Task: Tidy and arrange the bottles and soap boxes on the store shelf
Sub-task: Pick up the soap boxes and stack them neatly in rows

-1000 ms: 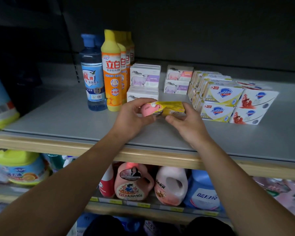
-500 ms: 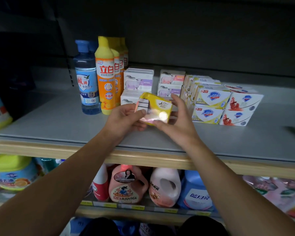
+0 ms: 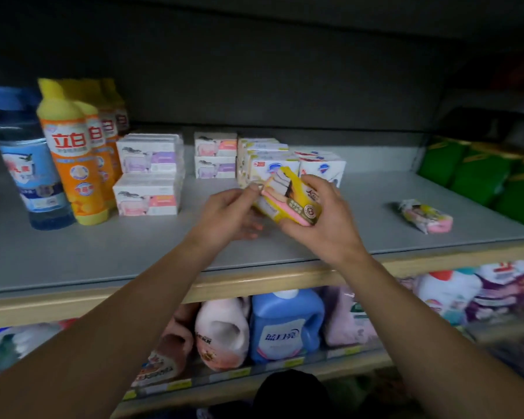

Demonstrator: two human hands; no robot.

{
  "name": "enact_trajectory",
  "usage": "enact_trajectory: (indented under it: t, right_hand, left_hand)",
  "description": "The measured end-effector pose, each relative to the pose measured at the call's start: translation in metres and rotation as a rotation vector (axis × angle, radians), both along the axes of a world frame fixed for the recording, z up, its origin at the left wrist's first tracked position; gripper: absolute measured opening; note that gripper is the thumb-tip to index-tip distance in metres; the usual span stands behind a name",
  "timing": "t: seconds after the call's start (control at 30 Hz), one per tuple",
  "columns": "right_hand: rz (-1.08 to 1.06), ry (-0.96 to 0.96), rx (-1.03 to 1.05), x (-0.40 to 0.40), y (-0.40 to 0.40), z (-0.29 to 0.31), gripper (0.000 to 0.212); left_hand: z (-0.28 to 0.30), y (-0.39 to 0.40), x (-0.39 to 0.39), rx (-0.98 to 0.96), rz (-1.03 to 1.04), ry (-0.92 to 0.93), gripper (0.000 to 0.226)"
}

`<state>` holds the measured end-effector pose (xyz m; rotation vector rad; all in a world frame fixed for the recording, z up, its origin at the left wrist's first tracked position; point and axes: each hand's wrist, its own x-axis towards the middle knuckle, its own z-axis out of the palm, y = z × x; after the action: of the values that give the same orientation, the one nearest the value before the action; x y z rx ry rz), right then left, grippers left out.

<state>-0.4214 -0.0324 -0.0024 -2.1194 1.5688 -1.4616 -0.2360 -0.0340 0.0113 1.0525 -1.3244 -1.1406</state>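
Right hand grips a soap pack from below and the right side, fingers curled round its far end, thumb along the near edge. Left hand pinches the pack's left end between thumb and forefinger; the remaining fingers hang loosely curled beneath. Both forearms reach up and forward from the lower corners of the view, converging over the middle of the shelf.

The pack is held above the shelf surface, tilted, its left end higher. Its wrapper is yellow with a pink edge and printed panels; fine print is unreadable.

Open grey shelf surface lies in front of and below the hands, running to the wooden front edge. More bare surface lies to the right of the hands, up to a second soap pack, which lies flat, alone, well apart from the hands.

Just behind the hands stand stacked white soap boxes, partly hidden by the held pack. Further left are two more stacks of soap boxes. At far left stand orange bottles in a row, with a blue bottle beside them. Green packets occupy the far right. Detergent jugs fill the lower shelf.
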Motion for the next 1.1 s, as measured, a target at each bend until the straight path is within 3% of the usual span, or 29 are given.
enact_trajectory:
  t: [0.1, 0.17, 0.23, 0.37, 0.5, 0.67, 0.9, 1.03, 1.1]
  right_hand:
    - [-0.165, -0.077, -0.021, -0.057, 0.003, 0.004, 0.078]
    - [-0.289, -0.078, -0.004, -0.098, 0.003, 0.007, 0.077]
    - [-0.398, -0.084, 0.018, -0.136, 0.000, 0.008, 0.073]
    - [-0.551, -0.059, 0.049, -0.196, -0.016, 0.012, 0.066]
    - [-0.667, 0.009, 0.105, -0.227, -0.039, 0.012, 0.062]
    - [-0.676, 0.156, 0.351, -0.241, -0.061, -0.003, 0.058]
    - [-0.710, 0.296, 0.431, -0.243, -0.059, -0.003, 0.070]
    - [-0.710, 0.317, 0.316, -0.222, -0.047, 0.006, 0.071]
    - [-0.645, 0.285, 0.217, -0.197, -0.040, 0.013, 0.067]
  left_hand:
    - [-0.021, -0.014, -0.034, -0.181, 0.001, -0.538, 0.017]
    - [-0.033, -0.018, -0.051, -0.266, -0.049, -0.866, 0.039]
    - [-0.040, -0.021, -0.068, -0.337, -0.105, -1.050, 0.056]
    - [-0.049, -0.031, -0.088, -0.434, -0.170, -1.217, 0.067]
    - [-0.053, -0.034, -0.087, -0.417, -0.166, -1.256, 0.082]
    - [-0.053, -0.035, -0.087, -0.423, -0.135, -1.224, 0.079]
    - [-0.053, -0.034, -0.087, -0.441, -0.138, -1.213, 0.078]
    - [-0.052, -0.031, -0.086, -0.430, -0.148, -1.208, 0.075]
    - [-0.051, -0.031, -0.085, -0.432, -0.152, -1.199, 0.063]
